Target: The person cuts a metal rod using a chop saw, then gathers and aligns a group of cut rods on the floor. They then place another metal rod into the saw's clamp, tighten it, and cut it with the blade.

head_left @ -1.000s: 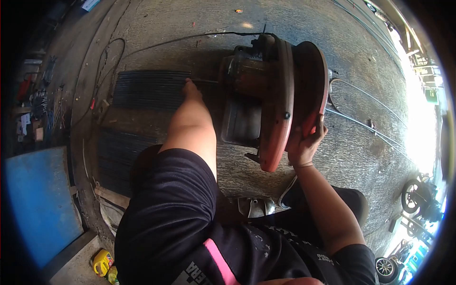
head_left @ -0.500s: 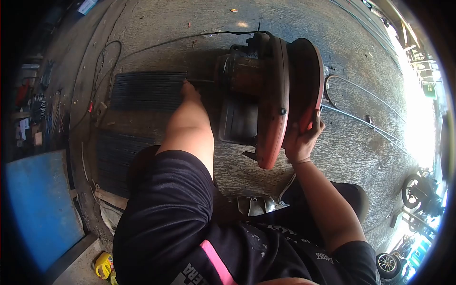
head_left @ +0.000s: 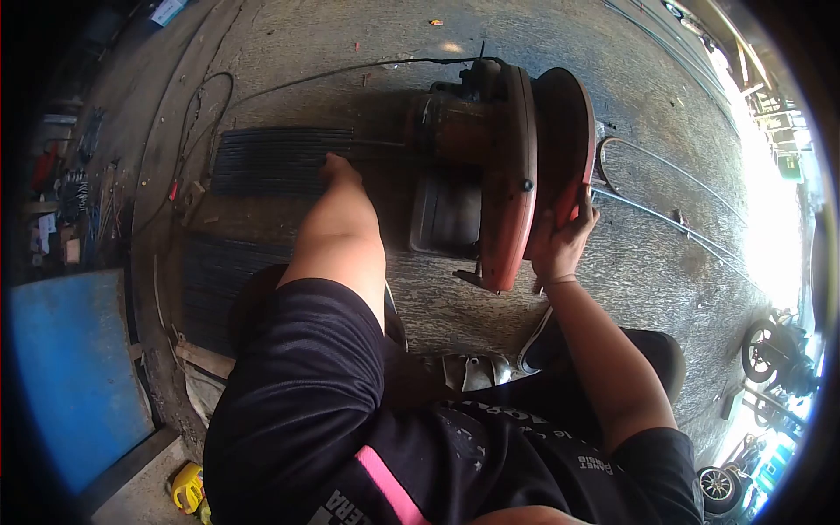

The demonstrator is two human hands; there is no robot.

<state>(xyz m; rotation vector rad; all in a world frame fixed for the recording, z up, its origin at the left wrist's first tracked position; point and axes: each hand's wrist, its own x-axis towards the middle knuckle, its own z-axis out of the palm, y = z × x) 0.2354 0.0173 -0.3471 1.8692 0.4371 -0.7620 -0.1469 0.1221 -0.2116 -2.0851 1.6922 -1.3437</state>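
Note:
A red cut-off saw [head_left: 511, 184] with a dark motor body stands on the ground in front of me. My right hand [head_left: 564, 247] is closed around the lower edge of its round guard [head_left: 562, 131], thumb on the near side and fingers on the outer side. My left hand [head_left: 338, 170] lies at the right end of a row of dark metal rods [head_left: 276, 164]; its fingers are mostly hidden behind the hand. One thin rod [head_left: 381, 142] sticks out of the row toward the saw's motor side.
A second batch of dark rods [head_left: 223, 284] lies nearer me on the left. The black cable [head_left: 332, 72] runs leftward from the saw. Long thin bars [head_left: 674, 226] stretch off to the right. A blue panel [head_left: 79, 376] stands at lower left, and a motorcycle [head_left: 774, 354] at far right.
My left hand has drawn back slightly left and down from the thin rod's line onto the row of rods. My right hand keeps its hold on the guard. The view has shifted slightly.

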